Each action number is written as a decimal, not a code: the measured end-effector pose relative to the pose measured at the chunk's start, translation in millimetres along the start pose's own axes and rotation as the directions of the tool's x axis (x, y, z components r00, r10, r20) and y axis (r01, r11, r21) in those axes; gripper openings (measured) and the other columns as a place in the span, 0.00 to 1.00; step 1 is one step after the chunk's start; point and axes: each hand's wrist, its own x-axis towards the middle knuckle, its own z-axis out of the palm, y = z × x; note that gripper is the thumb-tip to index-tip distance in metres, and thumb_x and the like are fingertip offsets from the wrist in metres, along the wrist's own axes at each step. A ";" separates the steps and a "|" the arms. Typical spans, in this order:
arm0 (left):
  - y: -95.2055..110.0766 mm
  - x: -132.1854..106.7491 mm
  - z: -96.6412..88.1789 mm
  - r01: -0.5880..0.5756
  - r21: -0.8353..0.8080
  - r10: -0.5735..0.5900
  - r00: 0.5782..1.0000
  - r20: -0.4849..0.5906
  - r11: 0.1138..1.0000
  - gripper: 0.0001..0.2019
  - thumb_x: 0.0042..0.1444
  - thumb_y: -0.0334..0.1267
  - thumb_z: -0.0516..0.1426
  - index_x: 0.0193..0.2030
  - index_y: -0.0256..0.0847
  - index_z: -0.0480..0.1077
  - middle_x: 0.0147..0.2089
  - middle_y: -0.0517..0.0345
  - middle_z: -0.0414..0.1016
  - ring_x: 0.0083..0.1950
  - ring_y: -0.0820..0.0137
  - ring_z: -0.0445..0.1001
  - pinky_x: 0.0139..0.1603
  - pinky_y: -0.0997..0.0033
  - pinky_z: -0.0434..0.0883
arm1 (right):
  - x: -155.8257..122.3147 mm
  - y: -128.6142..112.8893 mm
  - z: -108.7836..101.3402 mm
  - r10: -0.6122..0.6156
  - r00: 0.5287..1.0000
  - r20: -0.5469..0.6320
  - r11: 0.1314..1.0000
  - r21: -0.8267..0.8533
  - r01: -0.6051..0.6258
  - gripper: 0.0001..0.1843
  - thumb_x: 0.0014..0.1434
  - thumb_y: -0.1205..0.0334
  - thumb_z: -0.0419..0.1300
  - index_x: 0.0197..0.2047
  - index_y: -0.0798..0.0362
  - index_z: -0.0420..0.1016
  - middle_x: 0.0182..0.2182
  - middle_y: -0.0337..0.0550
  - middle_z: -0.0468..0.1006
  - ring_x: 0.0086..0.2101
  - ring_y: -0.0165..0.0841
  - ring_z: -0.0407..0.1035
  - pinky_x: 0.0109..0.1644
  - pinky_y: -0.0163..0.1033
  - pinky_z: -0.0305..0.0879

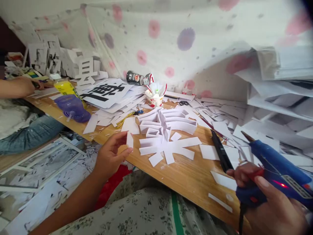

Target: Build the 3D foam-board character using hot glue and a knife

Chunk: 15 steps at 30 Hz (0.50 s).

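My left hand [110, 156] pinches a small white foam-board strip [130, 140] upright between thumb and fingers, left of the white foam-board character [168, 147]. That character lies on the wooden table; its far part has raised side walls, while its near strokes look mostly flat. My right hand [276, 205] is closed around a blue hot glue gun [276, 166], whose red light is lit and whose nozzle points to the upper left. A black utility knife [220, 151] reaches to the fingers of this hand; I cannot tell whether they grip it.
Loose white strips [222, 179] and offcuts lie around the character. Behind it stand a paper cup [155, 98] and a tipped black can [134, 77]. Purple container [72, 107] and yellow bottle [66, 86] are at left, near another person's arm [17, 87]. Stacked boards [281, 98] rise at right.
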 end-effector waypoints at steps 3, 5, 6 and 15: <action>-24.0 -5.0 -5.2 0.083 0.075 -0.090 0.992 0.087 0.994 0.29 0.47 0.46 0.67 0.55 0.40 0.68 0.53 0.48 0.74 0.52 0.60 0.74 0.61 0.54 0.70 | -5.6 3.3 23.0 0.046 0.995 0.093 0.999 -0.025 -0.044 0.07 0.38 0.59 0.65 0.23 0.49 0.71 0.23 0.38 0.66 0.26 0.33 0.62 0.38 0.48 0.67; -31.5 -8.6 -4.9 0.088 0.129 -0.101 0.990 0.101 0.988 0.28 0.48 0.47 0.66 0.54 0.41 0.69 0.52 0.49 0.75 0.51 0.60 0.75 0.61 0.54 0.70 | -8.3 7.7 34.2 0.054 0.992 0.112 0.996 -0.078 -0.045 0.08 0.39 0.57 0.66 0.24 0.49 0.73 0.23 0.38 0.67 0.27 0.35 0.64 0.39 0.47 0.66; -33.4 -9.8 -5.0 0.080 0.148 -0.097 0.990 0.107 0.986 0.27 0.48 0.47 0.66 0.54 0.41 0.69 0.51 0.49 0.75 0.50 0.61 0.75 0.61 0.55 0.71 | -9.1 10.4 37.8 0.063 0.991 0.119 0.994 -0.101 -0.051 0.09 0.39 0.56 0.66 0.25 0.49 0.74 0.24 0.39 0.68 0.28 0.35 0.65 0.39 0.46 0.66; -31.3 -7.2 -7.5 -0.039 0.240 -0.006 0.982 0.188 0.970 0.23 0.49 0.40 0.66 0.53 0.45 0.71 0.48 0.55 0.76 0.44 0.66 0.76 0.52 0.67 0.75 | -1.9 34.9 37.7 0.064 0.990 0.129 0.992 -0.112 -0.050 0.03 0.46 0.60 0.63 0.27 0.48 0.74 0.26 0.40 0.66 0.29 0.36 0.60 0.47 0.53 0.64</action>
